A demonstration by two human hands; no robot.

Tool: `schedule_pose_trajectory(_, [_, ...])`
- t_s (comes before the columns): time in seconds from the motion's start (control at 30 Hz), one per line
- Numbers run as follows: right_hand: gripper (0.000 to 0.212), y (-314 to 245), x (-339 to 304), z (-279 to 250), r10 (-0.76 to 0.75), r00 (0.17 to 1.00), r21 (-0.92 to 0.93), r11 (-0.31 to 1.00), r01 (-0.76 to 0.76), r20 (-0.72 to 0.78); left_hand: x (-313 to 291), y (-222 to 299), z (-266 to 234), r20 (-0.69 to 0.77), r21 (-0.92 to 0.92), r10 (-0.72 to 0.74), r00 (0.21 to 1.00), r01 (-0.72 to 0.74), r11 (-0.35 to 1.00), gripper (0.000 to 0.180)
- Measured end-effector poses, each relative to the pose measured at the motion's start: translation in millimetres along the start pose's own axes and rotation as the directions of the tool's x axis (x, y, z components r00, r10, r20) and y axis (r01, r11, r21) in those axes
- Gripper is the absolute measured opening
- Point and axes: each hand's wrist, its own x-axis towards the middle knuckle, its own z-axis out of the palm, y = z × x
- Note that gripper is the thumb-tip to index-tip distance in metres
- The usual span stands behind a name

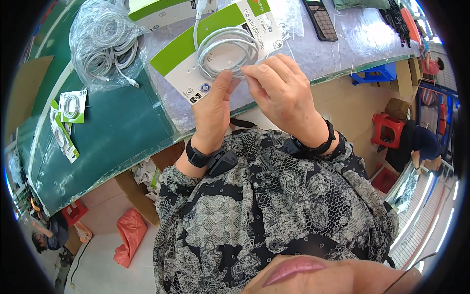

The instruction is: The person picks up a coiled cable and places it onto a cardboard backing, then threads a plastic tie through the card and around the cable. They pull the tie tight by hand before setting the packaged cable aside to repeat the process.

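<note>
My left hand [211, 110] grips the lower edge of a green and white packaging card [182, 78], its thumb on the front. A coiled white USB cable [202, 55] lies against the card's face, and one end runs up past the card's top. At the coil's lower right, my right hand [288, 95] has thumb and forefinger pinched together, close to the left thumb. Whatever is between those fingertips is too small or hidden to make out. Both wrists wear black straps with small black devices.
A clear plastic bag of white cables [105, 32] lies at the table's far left. Carded cables [72, 107] rest on the green mat, left. A stack of cards [166, 14] and a black phone [320, 22] lie beyond my hands. Right, a red stool [389, 130] stands near another person.
</note>
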Motion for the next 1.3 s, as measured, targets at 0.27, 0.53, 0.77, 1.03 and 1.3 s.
schedule_pose_trajectory(0.27, [0.022,-1.0,-0.2,2.3,0.003,1.000,0.002,1.000,-0.003,-0.001,-0.5,-0.8,0.6,0.014,0.027,0.032,0.999,-0.033,0.999,0.044])
schedule_pose_trajectory(0.53, [0.021,0.4,-2.4,3.9,0.000,1.000,-0.001,1.000,0.000,-0.002,-2.1,0.2,4.3,0.005,0.038,0.054,0.999,-0.055,0.998,0.043])
schedule_pose_trajectory(0.77, [0.020,-1.5,-1.9,2.9,0.006,1.000,-0.004,1.000,-0.006,0.023,-1.3,-5.0,-1.5,0.013,0.107,0.113,0.994,-0.114,0.988,0.043])
schedule_pose_trajectory(1.03, [0.019,-0.1,-1.4,2.9,0.022,0.998,0.003,1.000,-0.022,0.053,-3.2,-7.8,-0.5,0.013,0.282,0.187,0.982,-0.183,0.942,0.041])
schedule_pose_trajectory(1.3, [0.017,4.1,-1.5,5.3,0.074,0.996,0.039,0.996,-0.077,0.053,-3.5,-8.4,-2.8,0.029,0.419,0.244,0.969,-0.233,0.878,0.036])
